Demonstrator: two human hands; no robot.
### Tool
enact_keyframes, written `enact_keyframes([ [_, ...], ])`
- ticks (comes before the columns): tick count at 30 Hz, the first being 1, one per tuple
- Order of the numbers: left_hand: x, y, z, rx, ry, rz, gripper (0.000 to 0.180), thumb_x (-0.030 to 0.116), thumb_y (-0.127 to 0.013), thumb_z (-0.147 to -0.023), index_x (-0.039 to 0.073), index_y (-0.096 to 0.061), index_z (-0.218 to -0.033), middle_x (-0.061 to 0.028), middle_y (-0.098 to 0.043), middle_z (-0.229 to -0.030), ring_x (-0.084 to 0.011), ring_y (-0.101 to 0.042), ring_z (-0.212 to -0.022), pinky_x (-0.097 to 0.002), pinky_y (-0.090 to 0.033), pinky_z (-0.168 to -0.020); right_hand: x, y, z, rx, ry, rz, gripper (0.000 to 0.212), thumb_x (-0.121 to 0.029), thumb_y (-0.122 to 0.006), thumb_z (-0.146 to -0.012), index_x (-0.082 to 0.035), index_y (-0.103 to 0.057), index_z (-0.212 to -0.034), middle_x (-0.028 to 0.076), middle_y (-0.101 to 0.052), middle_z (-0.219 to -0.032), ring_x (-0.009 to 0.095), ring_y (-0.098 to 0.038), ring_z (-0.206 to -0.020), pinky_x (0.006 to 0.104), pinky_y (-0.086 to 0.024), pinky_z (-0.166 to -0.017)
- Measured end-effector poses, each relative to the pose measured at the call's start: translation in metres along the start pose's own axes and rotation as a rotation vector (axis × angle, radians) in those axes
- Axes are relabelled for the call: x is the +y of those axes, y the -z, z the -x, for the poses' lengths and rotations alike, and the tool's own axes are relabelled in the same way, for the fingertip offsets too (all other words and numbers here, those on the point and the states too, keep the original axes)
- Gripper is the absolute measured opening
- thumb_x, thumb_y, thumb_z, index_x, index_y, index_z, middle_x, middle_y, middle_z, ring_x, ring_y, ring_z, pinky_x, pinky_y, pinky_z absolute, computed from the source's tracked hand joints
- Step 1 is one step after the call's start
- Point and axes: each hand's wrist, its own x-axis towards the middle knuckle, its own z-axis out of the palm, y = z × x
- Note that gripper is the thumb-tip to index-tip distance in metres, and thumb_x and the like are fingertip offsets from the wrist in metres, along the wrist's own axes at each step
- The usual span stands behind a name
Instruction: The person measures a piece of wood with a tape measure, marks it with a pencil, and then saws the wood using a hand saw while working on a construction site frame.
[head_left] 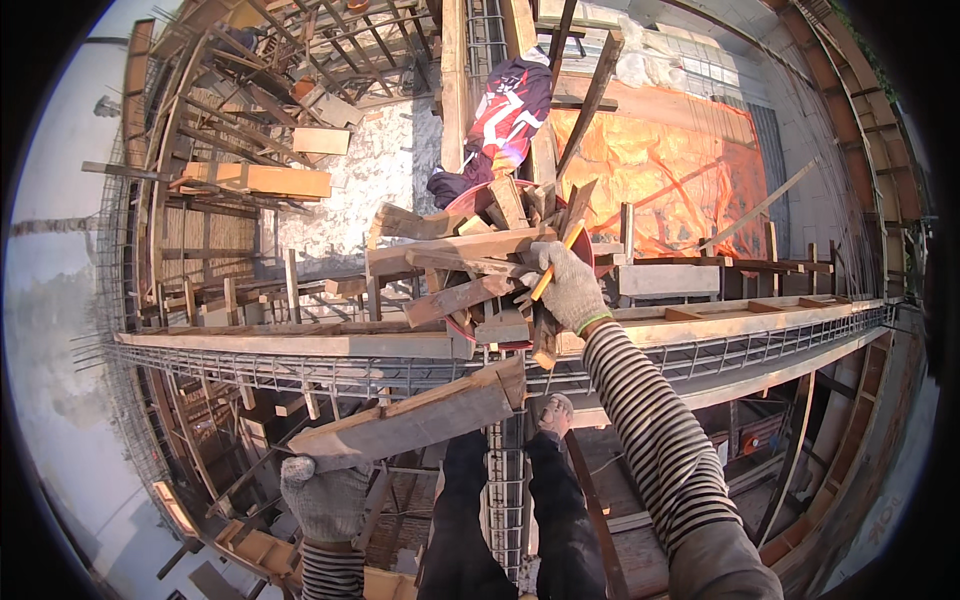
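My left hand [325, 497], in a grey knit glove, is closed on the near left end of a thick wooden board [410, 420]. The board slants up to the right in front of my legs. My right hand [570, 288], in a pale glove, is over a heap of wood offcuts [465, 250], its fingers curled round a thin yellow stick [546, 279]. The stick's exact kind is unclear. The offcuts fill a round red tub [462, 207], mostly hidden under them. Some fingertips of the right hand are lost among the wood.
I stand over a rebar cage [507, 500] between timber forms. A long formwork beam with rebar [300, 365] crosses ahead. A dark patterned cloth [510, 110] lies beyond the tub. Orange sheeting [670, 165] covers a lower surface at right. Props and open gaps lie below.
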Motion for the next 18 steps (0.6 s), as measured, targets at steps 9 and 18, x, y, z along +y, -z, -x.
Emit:
enact_keyframes([
  [9,-0.029,-0.079,0.025,-0.179,0.097,-0.061,0.053,0.039,-0.054,-0.105,0.004,-0.051,-0.144,-0.0179,-0.057,-0.145,-0.0325,-0.06,-0.13,-0.0499,-0.053,-0.109,-0.108,0.158,0.17,0.058,-0.169,-0.839,0.04,-0.02,-0.085,-0.089,-0.011,-0.049,-0.104,0.005,-0.056,-0.101,0.019,-0.058,-0.094,0.0331,-0.051,-0.088],
  [18,-0.111,-0.257,0.1,-0.503,0.301,-0.043,0.045,0.032,-0.065,-0.098,0.007,-0.061,-0.135,-0.0162,-0.066,-0.131,-0.0338,-0.066,-0.121,-0.0527,-0.057,-0.104,-0.178,0.315,0.325,0.503,-0.166,-0.844,0.043,-0.01,-0.084,-0.09,-0.012,-0.043,-0.102,0.015,-0.074,-0.114,0.026,-0.073,-0.106,0.036,-0.056,-0.092],
])
